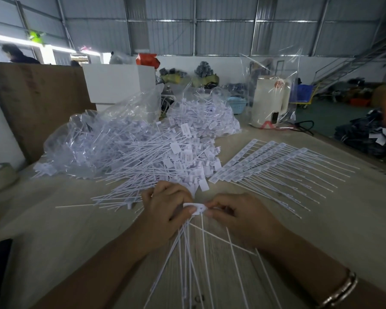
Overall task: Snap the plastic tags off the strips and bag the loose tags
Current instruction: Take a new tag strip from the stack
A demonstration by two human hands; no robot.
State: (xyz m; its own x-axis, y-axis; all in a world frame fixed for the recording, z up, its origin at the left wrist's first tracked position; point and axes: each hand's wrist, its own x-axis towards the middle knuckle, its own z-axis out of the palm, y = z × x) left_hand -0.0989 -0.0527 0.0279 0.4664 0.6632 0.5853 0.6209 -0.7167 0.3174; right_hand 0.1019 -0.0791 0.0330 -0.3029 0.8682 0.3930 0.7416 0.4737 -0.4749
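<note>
My left hand [165, 206] grips a bunch of loose white tags by their heads; their thin tails [187, 259] fan down toward me. My right hand [236, 215] pinches the flat head of one tag [195, 207] between thumb and fingers, right against the left hand's bunch. A large heap of loose tags [165, 157] lies on the table just beyond my hands. Uncut strips of joined tags [265, 159] lie in a row at the right. Two clear plastic bags [103, 130] with tags inside sit behind the heap.
The work surface is a pale wooden table [76, 219]. A cream kettle [272, 101] in clear wrap stands at the back right. A cardboard sheet [36, 101] leans at the left, a tape roll [0, 177] near the left edge. White boxes [118, 81] stand behind.
</note>
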